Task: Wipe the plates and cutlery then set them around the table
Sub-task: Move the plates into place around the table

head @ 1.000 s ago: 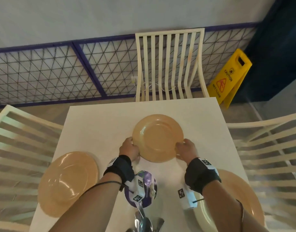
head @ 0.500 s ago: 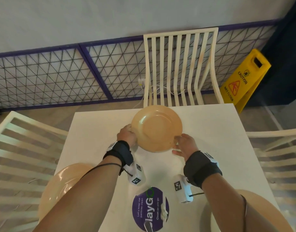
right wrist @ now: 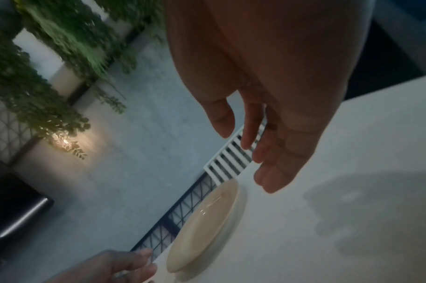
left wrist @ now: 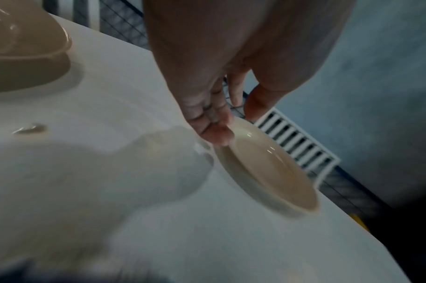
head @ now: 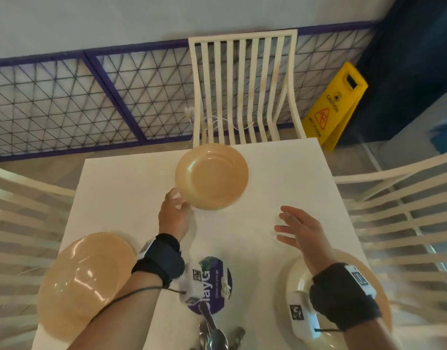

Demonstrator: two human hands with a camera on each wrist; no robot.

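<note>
A tan plate [head: 212, 176] lies flat at the far middle of the white table [head: 126, 198], in front of the far chair. My left hand [head: 177, 208] is at its near-left rim with relaxed fingers; in the left wrist view the fingertips [left wrist: 219, 134] touch the rim of the plate [left wrist: 267, 172] and the thumb stands apart. My right hand [head: 297, 228] hovers open over bare table, clear of the plate, fingers spread [right wrist: 267, 172]. A second tan plate [head: 87, 284] lies at the left edge. A third plate [head: 300, 276] lies under my right wrist. Cutlery [head: 212, 334] lies at the near edge.
A round purple sticker [head: 212, 281] marks the table's near middle. Cream slatted chairs stand at the far side [head: 245, 89], left [head: 23, 210] and right [head: 399, 210]. A yellow wet-floor sign [head: 333, 104] stands on the floor at the far right, before a mesh fence.
The plate has travelled from mid-table to the far edge and now lies there. My right hand let go and drew back to the right. My left hand loosened to a fingertip touch.
</note>
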